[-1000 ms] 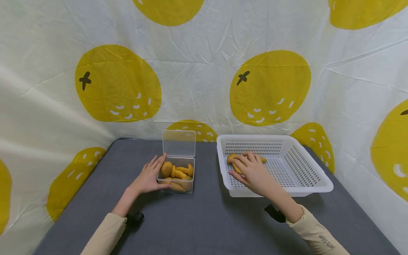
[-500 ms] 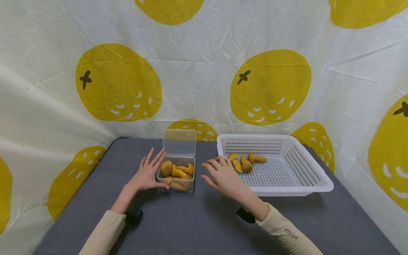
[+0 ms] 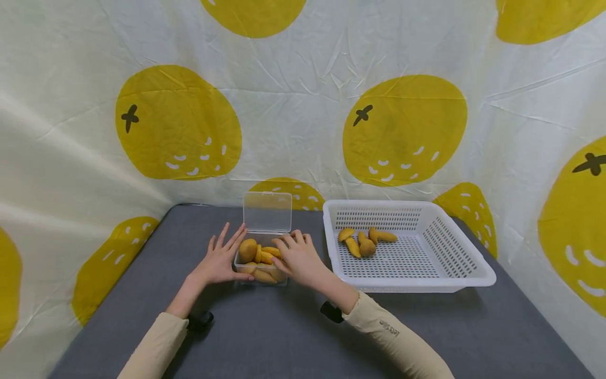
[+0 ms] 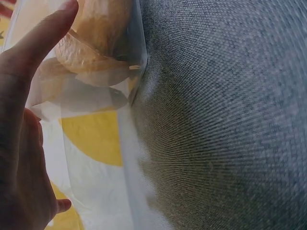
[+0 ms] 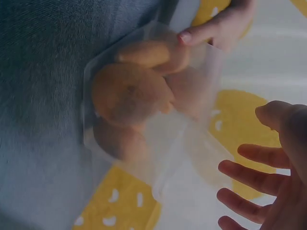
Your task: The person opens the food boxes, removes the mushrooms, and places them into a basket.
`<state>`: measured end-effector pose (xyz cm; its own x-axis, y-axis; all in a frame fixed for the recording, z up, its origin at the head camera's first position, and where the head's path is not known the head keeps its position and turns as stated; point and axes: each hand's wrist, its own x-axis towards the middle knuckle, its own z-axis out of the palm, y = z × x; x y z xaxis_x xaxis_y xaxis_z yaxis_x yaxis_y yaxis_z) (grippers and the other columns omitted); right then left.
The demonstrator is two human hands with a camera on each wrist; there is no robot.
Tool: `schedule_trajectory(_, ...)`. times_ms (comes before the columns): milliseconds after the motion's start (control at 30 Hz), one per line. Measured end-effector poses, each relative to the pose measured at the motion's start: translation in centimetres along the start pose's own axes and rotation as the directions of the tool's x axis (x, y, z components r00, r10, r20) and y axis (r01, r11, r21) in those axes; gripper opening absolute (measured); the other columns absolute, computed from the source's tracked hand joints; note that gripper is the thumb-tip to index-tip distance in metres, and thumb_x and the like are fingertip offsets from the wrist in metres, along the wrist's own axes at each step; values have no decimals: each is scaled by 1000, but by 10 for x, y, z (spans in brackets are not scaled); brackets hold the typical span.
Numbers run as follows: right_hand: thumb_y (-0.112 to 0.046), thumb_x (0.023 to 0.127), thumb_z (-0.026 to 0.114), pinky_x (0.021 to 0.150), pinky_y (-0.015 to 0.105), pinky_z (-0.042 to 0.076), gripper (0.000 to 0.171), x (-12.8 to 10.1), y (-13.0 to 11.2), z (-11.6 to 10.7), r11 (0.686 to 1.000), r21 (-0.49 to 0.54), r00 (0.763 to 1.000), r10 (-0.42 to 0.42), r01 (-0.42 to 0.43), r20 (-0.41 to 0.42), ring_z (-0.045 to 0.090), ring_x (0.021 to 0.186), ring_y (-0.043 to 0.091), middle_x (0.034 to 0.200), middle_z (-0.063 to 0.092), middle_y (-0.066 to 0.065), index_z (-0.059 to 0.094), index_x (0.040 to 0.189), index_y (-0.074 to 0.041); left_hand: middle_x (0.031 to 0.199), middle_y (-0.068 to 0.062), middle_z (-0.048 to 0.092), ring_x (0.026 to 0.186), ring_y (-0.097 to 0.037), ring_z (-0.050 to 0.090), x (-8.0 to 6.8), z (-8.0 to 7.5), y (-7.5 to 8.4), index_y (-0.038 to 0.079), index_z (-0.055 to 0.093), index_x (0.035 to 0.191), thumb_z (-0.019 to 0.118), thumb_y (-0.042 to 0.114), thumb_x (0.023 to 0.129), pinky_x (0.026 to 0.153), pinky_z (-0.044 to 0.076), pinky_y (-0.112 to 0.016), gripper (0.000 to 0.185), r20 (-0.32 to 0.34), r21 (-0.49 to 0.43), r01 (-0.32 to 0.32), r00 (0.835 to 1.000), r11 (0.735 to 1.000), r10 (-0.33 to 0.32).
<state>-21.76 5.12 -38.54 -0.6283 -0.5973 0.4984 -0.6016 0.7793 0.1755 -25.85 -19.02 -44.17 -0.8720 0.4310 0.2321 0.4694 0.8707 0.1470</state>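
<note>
- The clear plastic box stands on the grey desk left of centre, its lid raised upright at the far side; several yellow-orange pieces are heaped inside it.
- The right hand is placed at the box's right side, directly over its right rim, so the pieces lie just left of and below its fingertips. Its grip is spread, the fingers loosely extended, and nothing is held.
- The left hand is laid against the box's left wall, fingers straight and fanned, thumb pressed along the near wall; the box is steadied, not clasped.
- The box's long axis runs from near to far, and it is flanked by one hand on each side; the right hand is the one nearer the contents.
- The white basket lies well to the right, with a small cluster of similar pieces in its far left corner.
- Against the earlier frames, the right hand has been moved from inside the basket, across the gap, to the box; the left hand and the box have stayed where they were.
</note>
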Motion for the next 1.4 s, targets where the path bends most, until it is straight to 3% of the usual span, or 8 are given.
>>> schedule_trajectory(533, -55, 87, 43, 78, 39, 38, 48, 28, -24, 41, 996, -88, 999, 31, -27, 40, 49, 98, 22, 110, 59, -2, 57, 115, -19, 152, -2, 6, 139, -31, -7, -1, 1, 1, 25, 4, 145, 56, 77, 58, 99, 10, -68, 115, 7, 39, -12, 1000, 999, 11)
schedule_trajectory(733, -55, 87, 42, 78, 40, 40, 48, 35, -31, 44, 993, -108, 999, 42, -39, 28, 51, 96, 23, 106, 61, -1, 59, 110, -17, 153, 0, 1, 139, -31, -9, -3, 0, 2, 18, 11, 145, 58, 78, 56, 99, 7, -68, 117, -15, 66, -11, 1000, 998, 12)
schedule_trajectory(967, -57, 87, 40, 80, 43, 40, 50, 44, -35, 47, 994, -79, 990, 89, -81, 111, 49, 99, 24, 107, 60, 1, 57, 112, -17, 151, -13, -9, 138, -36, -8, -4, -3, 4, 17, 14, 145, 59, 76, 56, 101, 3, -67, 116, 12, 93, 31, 999, 995, -33)
schedule_trajectory(1200, -59, 85, 41, 82, 42, 39, 51, 51, -35, 47, 994, -65, 982, 101, -92, 160, 48, 99, 23, 108, 59, 1, 56, 112, -18, 150, -12, -13, 137, -36, -8, -3, -5, 4, 21, 6, 146, 57, 77, 58, 101, 1, -67, 116, 40, 101, 40, 998, 994, -44)
schedule_trajectory(1400, -60, 82, 46, 83, 43, 39, 53, 55, -36, 47, 994, -43, 975, 106, -99, 197, 47, 101, 23, 111, 58, 0, 55, 115, -19, 150, -14, -10, 138, -36, -6, -3, -5, 4, 18, 10, 145, 60, 75, 57, 100, 1, -68, 116, 40, 73, 47, 998, 996, -50)
